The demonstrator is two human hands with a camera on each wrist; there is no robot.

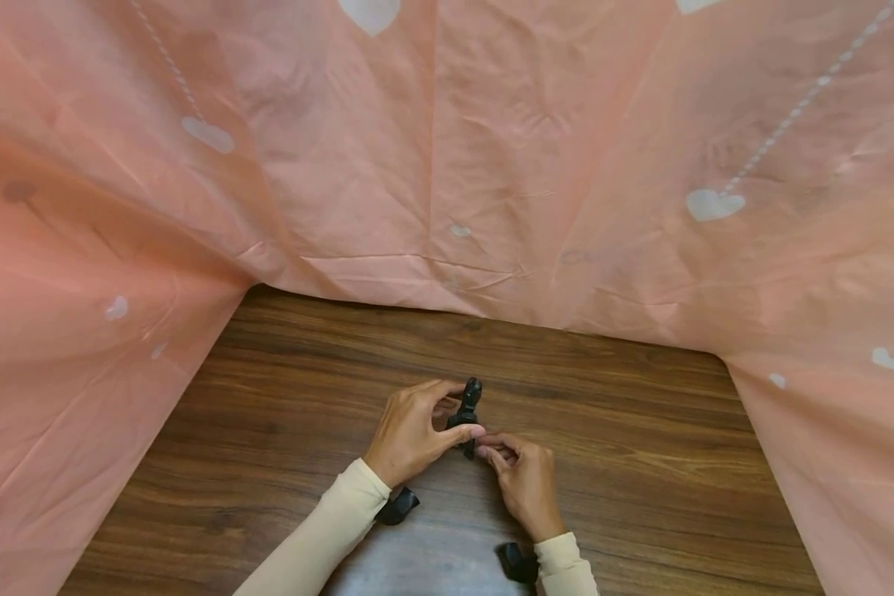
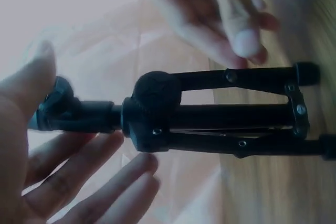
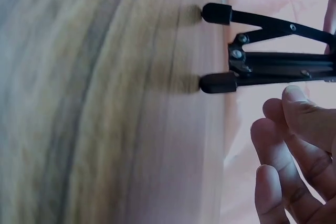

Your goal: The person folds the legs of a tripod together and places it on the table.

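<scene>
A small black tripod (image 1: 471,397) stands upright between the hands, its legs (image 2: 210,145) drawn in close to the centre post. My left hand (image 1: 413,426) holds it by the upper part, thumb on one side and fingers curved on the other. In the right wrist view, rubber-tipped feet (image 3: 219,83) are at the wooden tabletop or just over it; I cannot tell which. Beside the lower legs is my right hand (image 1: 527,480), thumb and fingers loosely bent. Its thumb tip (image 3: 295,94) lies very near one leg, with nothing seen between thumb and fingers.
The brown wooden tabletop (image 1: 283,397) extends around the hands. Pink cloth (image 1: 492,165) with white hearts hangs behind and along both sides. A black wrist-worn device (image 1: 397,507) shows below the left wrist, and another black device (image 1: 516,563) by the right wrist.
</scene>
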